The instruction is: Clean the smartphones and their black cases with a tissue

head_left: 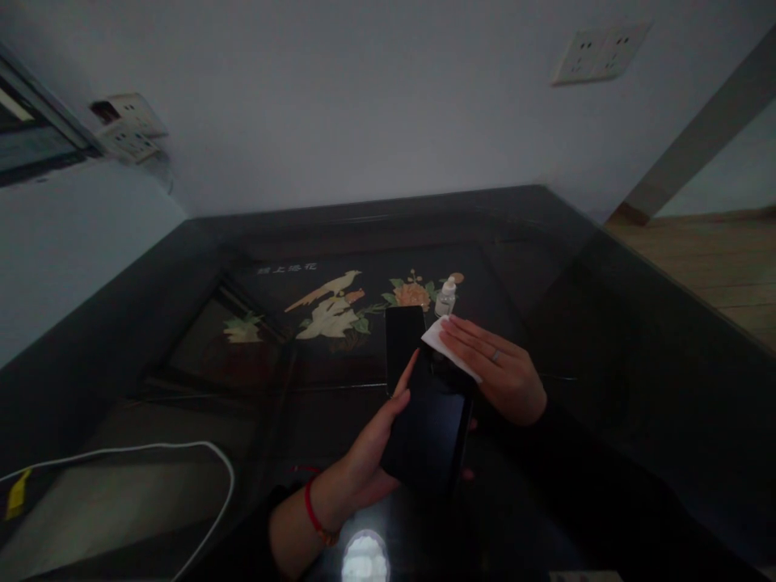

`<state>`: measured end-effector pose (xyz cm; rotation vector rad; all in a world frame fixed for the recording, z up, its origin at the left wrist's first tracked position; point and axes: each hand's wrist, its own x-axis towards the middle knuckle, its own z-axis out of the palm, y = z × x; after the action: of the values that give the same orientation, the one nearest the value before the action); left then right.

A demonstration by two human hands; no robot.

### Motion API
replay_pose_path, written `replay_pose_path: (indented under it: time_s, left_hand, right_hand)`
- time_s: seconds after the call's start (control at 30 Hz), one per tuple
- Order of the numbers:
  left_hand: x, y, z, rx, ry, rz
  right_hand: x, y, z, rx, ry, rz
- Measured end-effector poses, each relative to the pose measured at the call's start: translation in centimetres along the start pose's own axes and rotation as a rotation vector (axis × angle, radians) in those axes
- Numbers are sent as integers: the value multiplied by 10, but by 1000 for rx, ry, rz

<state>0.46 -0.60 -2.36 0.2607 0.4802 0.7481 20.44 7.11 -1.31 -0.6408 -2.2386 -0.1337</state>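
My left hand point(369, 453) grips a black phone point(432, 428) from underneath, screen up, with the index finger stretched along its left edge. My right hand point(494, 368) lies flat with its fingers together, pressing a white wipe point(445, 343) onto the top end of that phone. A second black phone point(404, 343) lies flat on the dark glossy table point(606, 364) just beyond. A small clear bottle point(445, 297) with a white cap stands upright behind the wipe.
The table's inlay shows birds and flowers point(339, 307). A white cable point(182, 453) loops across the near left. Wall sockets point(600, 52) sit high on the white wall. A light reflects on the table point(364, 558) below my wrist. Wooden floor point(715, 259) lies right.
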Motion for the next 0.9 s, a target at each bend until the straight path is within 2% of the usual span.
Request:
replay_pose_path:
  time_s: [0.1,0.23,0.4,0.47,0.57,0.67,0.77,0.83,0.9]
  left_hand:
    - [2,1,2,-21,-29,12]
    - [4,3,7,-20,16,20]
    - [1,6,13,-2,-28,74]
    - [1,6,12,-7,-26,62]
    - [2,6,12,-35,52,21]
    - [3,8,15,-44,182,57]
    - [4,10,18,-35,236,88]
    - [3,10,19,-38,219,107]
    - [2,10,18,-26,164,123]
  right_hand:
    - [0,-2,0,-16,13,3]
    - [1,-6,0,21,-93,-109]
    - [1,1,-4,-78,10,46]
    - [1,0,-4,-46,-16,14]
    - [1,-7,-1,35,-104,-89]
    - [2,-17,2,84,-183,-151]
    - [2,-21,-1,109,-218,-206]
    - [3,-20,-5,116,-185,-206]
    - [4,-16,-9,105,-97,-128]
